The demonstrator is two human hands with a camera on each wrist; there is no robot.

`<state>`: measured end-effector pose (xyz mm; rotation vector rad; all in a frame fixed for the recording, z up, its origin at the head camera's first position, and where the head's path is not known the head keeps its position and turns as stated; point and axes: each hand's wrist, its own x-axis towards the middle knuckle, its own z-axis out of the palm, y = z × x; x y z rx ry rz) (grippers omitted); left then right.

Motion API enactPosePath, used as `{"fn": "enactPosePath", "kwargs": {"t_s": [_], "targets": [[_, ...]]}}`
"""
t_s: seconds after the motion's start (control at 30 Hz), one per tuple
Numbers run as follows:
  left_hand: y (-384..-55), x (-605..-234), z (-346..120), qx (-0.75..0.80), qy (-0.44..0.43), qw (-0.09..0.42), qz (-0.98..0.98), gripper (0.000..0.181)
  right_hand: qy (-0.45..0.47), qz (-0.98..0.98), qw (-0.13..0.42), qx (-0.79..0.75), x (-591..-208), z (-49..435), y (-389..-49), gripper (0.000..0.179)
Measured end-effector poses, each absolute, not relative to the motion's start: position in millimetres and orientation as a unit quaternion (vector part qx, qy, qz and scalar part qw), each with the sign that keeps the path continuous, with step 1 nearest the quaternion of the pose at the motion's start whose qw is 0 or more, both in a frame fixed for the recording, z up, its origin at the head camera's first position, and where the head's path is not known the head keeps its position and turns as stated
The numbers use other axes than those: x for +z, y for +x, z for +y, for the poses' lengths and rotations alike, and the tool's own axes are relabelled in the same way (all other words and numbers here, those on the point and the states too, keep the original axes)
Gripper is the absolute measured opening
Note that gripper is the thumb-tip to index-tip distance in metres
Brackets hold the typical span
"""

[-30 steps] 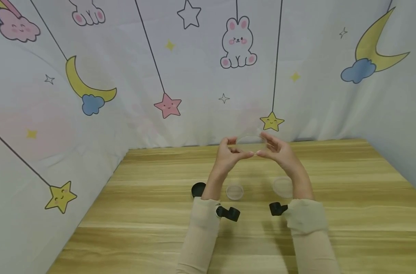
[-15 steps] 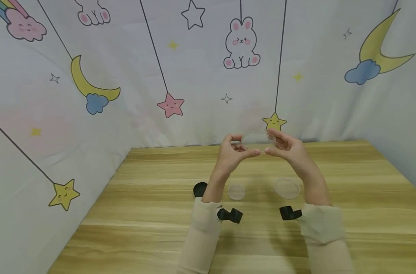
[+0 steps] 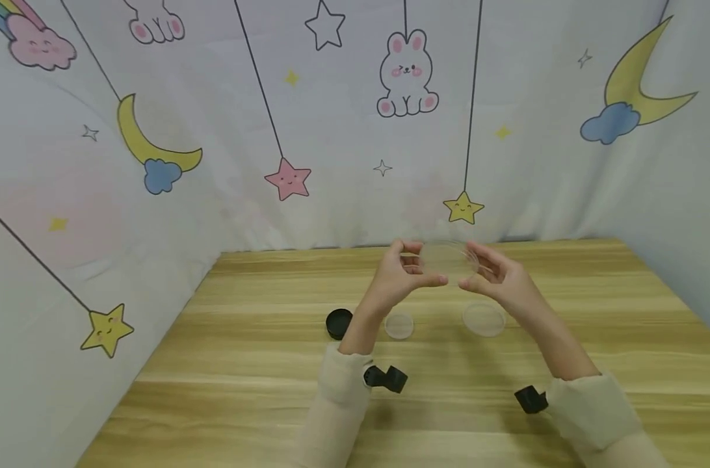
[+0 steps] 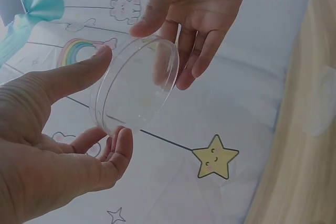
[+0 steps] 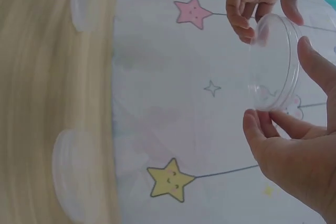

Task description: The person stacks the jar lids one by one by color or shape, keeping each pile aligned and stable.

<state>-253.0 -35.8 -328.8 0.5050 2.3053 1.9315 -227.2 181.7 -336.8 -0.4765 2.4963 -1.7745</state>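
Observation:
Both hands hold up a clear round petri dish (image 3: pixel 447 259) between them above the far part of the table. My left hand (image 3: pixel 393 276) grips its left rim, thumb on the near side and fingers beyond, as the left wrist view of the dish (image 4: pixel 137 90) shows. On the opposite rim, my right hand (image 3: pixel 504 276) pinches with thumb and fingertips; the dish (image 5: pixel 273 61) is tilted in the right wrist view. A line runs round its side wall; whether it is one piece or a dish with its lid I cannot tell.
On the wooden table (image 3: pixel 261 364) lie a black round shallow cup or lid (image 3: pixel 339 323), partly behind the left forearm, a small clear round dish (image 3: pixel 399 325) and a larger clear one (image 3: pixel 484 320). A printed curtain (image 3: pixel 343 130) hangs behind the table's back edge.
Over the last half second the hands have come down a little with the dish. The right forearm has swung outward to the right. The things on the table have stayed put.

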Motion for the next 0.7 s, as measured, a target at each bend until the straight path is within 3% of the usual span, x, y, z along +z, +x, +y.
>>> {"fn": "enactPosePath", "kwargs": {"t_s": [0.27,0.57,0.7], "targets": [[-247,-356,-34,0.609,0.157,0.088,0.773,0.059,-0.169,0.809,0.05,-0.56,-376,191,-223,0.079],[-252,-375,-35,0.604,0.174,0.098,0.772,0.057,-0.154,0.817,0.061,-0.553,-386,194,-227,0.094],[-255,-383,-38,0.614,0.176,0.103,0.762,0.058,-0.147,0.815,0.073,-0.556,-390,192,-230,0.089]]}}
